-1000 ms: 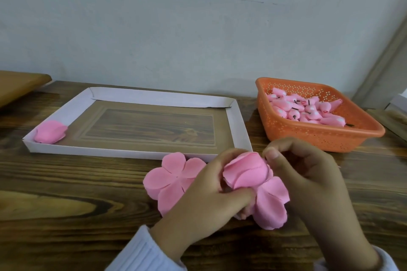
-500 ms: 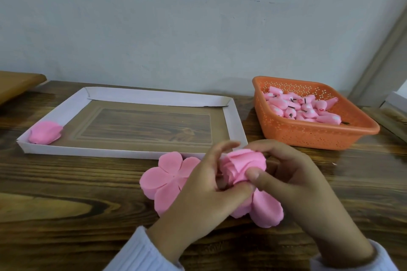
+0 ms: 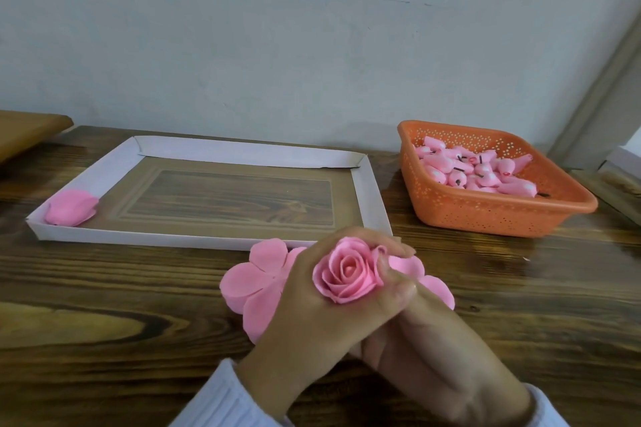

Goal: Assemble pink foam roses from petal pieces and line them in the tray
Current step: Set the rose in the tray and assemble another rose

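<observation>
A formed pink foam rose (image 3: 347,274) faces me, held between both hands just in front of the tray. My left hand (image 3: 305,315) wraps round it from the left and below. My right hand (image 3: 426,347) presses its thumb and fingers against the rose's right side. Flat pink petal pieces (image 3: 251,284) lie on the table under and left of my hands, and more pink foam (image 3: 435,284) shows to the right. The white cardboard tray (image 3: 367,191) holds one finished rose (image 3: 71,206) in its near left corner.
An orange perforated basket (image 3: 485,208) with several pink bud cores stands at the right of the wooden table (image 3: 104,305). A wall rises behind. A brown wooden surface (image 3: 27,130) juts in at far left.
The petals have been wrapped up round the core into a closed rose, now turned with its top toward me. Both hands have closed in round it.
</observation>
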`<action>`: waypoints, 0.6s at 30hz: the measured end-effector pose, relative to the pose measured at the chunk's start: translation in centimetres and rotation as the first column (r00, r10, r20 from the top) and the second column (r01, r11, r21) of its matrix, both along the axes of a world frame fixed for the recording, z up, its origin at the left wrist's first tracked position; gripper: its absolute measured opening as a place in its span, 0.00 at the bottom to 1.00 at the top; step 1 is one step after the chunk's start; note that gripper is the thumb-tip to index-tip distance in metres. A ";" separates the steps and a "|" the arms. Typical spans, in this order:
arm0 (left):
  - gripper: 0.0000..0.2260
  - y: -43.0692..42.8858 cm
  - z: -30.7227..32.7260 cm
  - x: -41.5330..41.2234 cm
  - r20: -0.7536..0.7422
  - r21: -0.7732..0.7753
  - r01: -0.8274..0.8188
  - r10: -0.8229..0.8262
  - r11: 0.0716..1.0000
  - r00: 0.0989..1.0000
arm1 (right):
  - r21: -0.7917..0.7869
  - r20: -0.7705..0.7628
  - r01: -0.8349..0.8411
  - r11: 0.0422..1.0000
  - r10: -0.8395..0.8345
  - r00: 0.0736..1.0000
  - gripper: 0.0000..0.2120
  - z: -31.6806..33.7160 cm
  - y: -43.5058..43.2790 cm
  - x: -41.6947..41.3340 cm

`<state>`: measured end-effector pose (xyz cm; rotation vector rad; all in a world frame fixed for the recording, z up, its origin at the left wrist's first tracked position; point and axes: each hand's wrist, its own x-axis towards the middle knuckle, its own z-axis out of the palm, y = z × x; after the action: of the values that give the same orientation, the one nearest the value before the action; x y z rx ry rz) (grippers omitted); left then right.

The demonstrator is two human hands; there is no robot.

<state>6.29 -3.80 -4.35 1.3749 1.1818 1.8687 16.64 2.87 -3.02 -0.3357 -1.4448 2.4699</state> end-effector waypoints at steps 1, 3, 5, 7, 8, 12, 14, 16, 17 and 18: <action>0.09 0.1 -0.1 0.0 0.014 0.015 -0.022 0.021 1.000 1.000 | -0.008 -0.007 0.023 1.000 -0.023 1.000 0.08 -0.5 0.2 -0.2; 0.07 0.2 -0.2 0.1 0.038 0.037 -0.059 0.058 0.998 0.998 | 0.007 0.002 0.069 0.998 -0.069 0.998 0.10 -0.9 0.5 -0.1; 0.05 0.3 -0.2 0.0 0.068 0.049 -0.105 0.102 0.993 0.992 | 0.029 0.020 0.115 0.993 -0.116 0.993 0.15 -0.9 0.6 0.1; 0.06 0.4 -0.3 -0.2 0.093 0.047 -0.151 0.146 0.987 0.985 | 0.075 0.026 0.260 0.963 -0.262 0.965 0.14 -0.8 0.9 0.2; 0.07 0.5 -0.3 -0.2 0.085 0.049 -0.170 0.165 0.984 0.983 | 0.145 0.018 0.353 0.924 -0.359 0.933 0.14 -0.9 1.0 0.3; 0.16 0.7 -0.6 -0.4 0.096 -0.011 -0.186 0.186 0.982 0.978 | 0.499 -0.186 0.572 0.651 -0.564 0.804 0.05 -0.8 1.3 1.0; 0.18 0.8 -0.7 -0.4 0.110 -0.041 -0.133 0.136 0.990 0.984 | 0.586 -0.282 0.556 0.590 -0.495 0.822 0.04 -0.3 1.0 1.1; 0.19 0.7 -0.7 -0.4 0.114 -0.055 -0.052 0.058 0.997 0.992 | 0.650 -0.332 0.537 0.538 -0.436 0.837 0.08 -0.3 0.8 1.2; 0.20 0.7 -0.7 -0.5 0.112 -0.061 -0.014 0.021 0.998 0.994 | 0.671 -0.339 0.534 0.514 -0.428 0.838 0.10 -0.3 0.8 1.2; 0.22 0.7 -0.7 -0.5 0.115 -0.066 0.029 -0.021 0.997 0.993 | 0.678 -0.340 0.537 0.502 -0.433 0.835 0.11 -0.2 0.8 1.3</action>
<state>5.74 -3.09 -5.09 1.2243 1.1540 1.8473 17.95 3.71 -3.22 -0.3297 -1.8463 1.2491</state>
